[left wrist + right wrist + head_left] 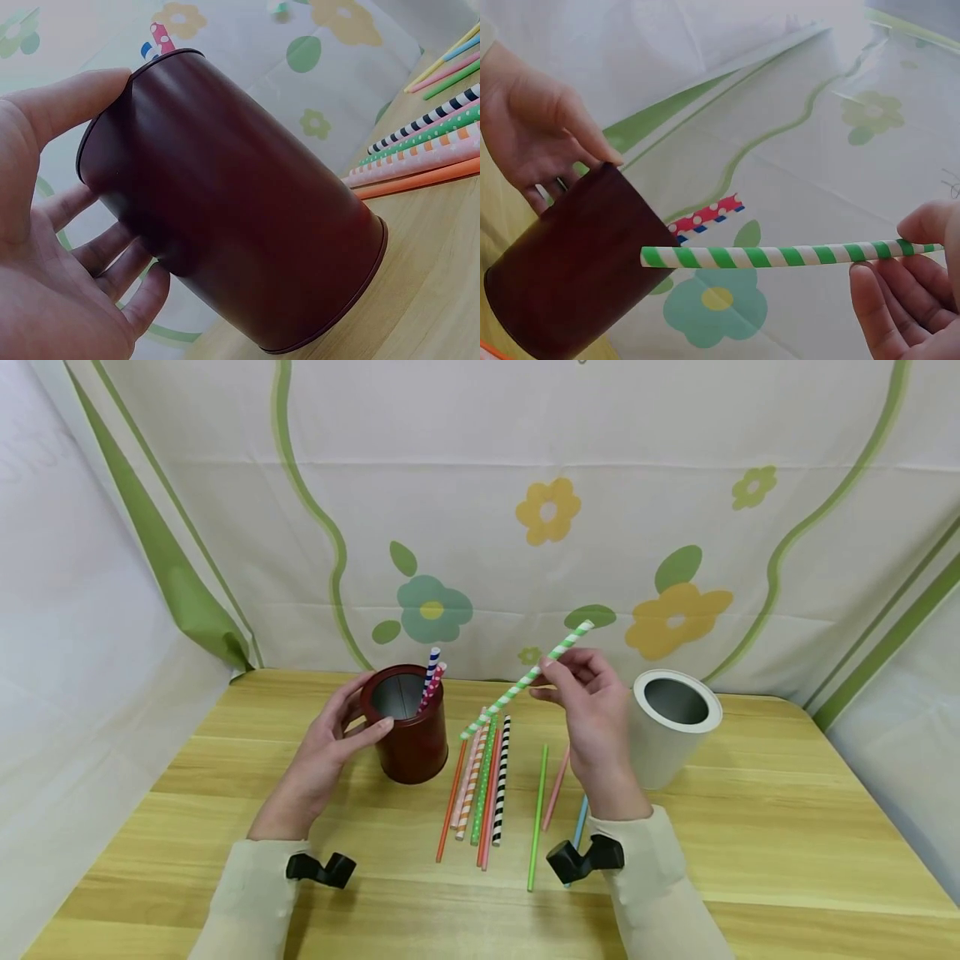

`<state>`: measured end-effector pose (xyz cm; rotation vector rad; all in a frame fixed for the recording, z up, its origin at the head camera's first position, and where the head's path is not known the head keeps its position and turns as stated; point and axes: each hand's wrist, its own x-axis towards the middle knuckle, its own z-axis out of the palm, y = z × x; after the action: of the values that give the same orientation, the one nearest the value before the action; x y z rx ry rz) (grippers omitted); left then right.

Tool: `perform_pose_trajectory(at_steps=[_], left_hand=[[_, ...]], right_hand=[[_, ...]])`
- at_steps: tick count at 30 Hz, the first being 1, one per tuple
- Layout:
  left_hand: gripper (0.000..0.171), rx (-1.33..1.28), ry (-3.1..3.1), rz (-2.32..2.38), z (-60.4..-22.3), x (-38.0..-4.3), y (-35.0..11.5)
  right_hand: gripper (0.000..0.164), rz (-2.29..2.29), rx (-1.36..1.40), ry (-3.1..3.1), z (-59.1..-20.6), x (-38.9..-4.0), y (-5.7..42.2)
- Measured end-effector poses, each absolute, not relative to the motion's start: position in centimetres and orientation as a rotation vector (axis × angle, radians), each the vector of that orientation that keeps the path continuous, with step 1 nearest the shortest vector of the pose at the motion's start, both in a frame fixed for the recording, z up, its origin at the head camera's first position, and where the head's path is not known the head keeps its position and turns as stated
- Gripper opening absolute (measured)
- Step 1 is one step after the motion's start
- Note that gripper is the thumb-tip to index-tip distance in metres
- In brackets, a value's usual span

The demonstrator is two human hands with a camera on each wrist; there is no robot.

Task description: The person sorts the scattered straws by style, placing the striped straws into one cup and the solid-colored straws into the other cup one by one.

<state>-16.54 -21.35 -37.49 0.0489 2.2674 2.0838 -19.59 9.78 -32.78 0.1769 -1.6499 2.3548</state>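
Observation:
My left hand point(330, 743) grips a dark red can point(412, 747) by its side, thumb at the rim and fingers around the far side. The can stands upright on the table. Inside it lean a blue-striped straw point(431, 670) and a pink polka-dot straw point(434, 683). Between thumb and fingers my right hand point(592, 714) pinches a green-and-white striped straw point(517, 687), held slanted in the air. Its lower end is right of the can, above the straws on the table. In the right wrist view the striped straw point(780, 256) crosses in front of the can.
Several straws, among them a black-and-white striped straw point(502, 781), lie side by side mid-table. To their right lie a green straw point(537, 818), a pink one and a blue one, partly hidden by my right arm. A white can point(660, 747) stands beside my right hand. Behind hangs a flowered curtain point(480, 527).

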Motion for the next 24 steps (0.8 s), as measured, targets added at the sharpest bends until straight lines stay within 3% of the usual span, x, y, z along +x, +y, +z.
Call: perform_pose_trajectory(at_steps=[24], left_hand=[[0.074, 0.068, 2.258, 2.093, -37.6, -16.5, -21.4]], right_hand=[[0.019, 2.359, 0.363, -1.543, -32.2, -18.2, 8.0]])
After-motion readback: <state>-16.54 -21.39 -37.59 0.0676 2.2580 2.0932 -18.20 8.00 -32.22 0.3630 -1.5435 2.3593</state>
